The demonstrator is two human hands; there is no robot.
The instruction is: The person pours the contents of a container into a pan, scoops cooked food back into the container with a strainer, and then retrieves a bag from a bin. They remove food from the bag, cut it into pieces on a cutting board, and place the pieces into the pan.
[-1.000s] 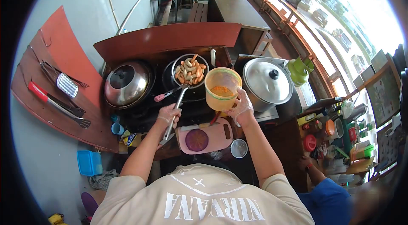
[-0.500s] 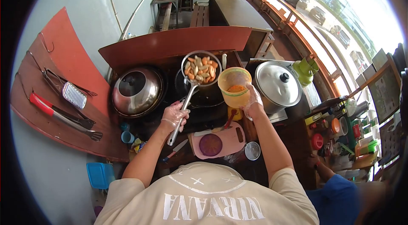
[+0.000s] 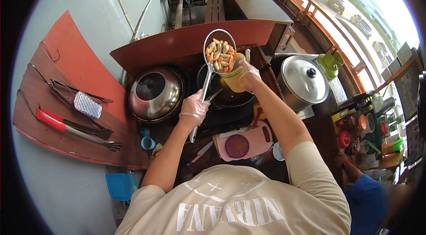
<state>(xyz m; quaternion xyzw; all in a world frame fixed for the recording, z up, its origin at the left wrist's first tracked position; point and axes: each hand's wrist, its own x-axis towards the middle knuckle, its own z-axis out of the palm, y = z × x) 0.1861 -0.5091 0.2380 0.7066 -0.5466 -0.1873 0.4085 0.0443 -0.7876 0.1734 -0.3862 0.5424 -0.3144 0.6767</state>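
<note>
My left hand (image 3: 194, 109), in a clear plastic glove, is closed round the long metal handle of a strainer (image 3: 207, 80). The strainer's round basket is tilted and heaped with orange and tan food pieces (image 3: 222, 54). Beneath and beside its rim is a yellowish plastic tub (image 3: 234, 80), tilted, with a green band. My right hand (image 3: 250, 76), also gloved, grips that tub from its right side. What lies inside the tub is mostly hidden by the strainer. Both are held above a dark wok (image 3: 230, 100) on the stove.
A lidded wok (image 3: 156, 94) stands left, and a large lidded pot (image 3: 305, 80) right. Closer in are a pink cutting board (image 3: 253, 147) with a purple bowl (image 3: 237, 146), and a knife (image 3: 199, 154). Tongs (image 3: 73, 127) and a grater (image 3: 88, 104) hang left. Another person's blue sleeve (image 3: 366, 197) shows right.
The strainer and tub have come together, with the strainer's basket now over the tub's mouth and tilted. My right hand has moved up and left. The whole view has shifted slightly.
</note>
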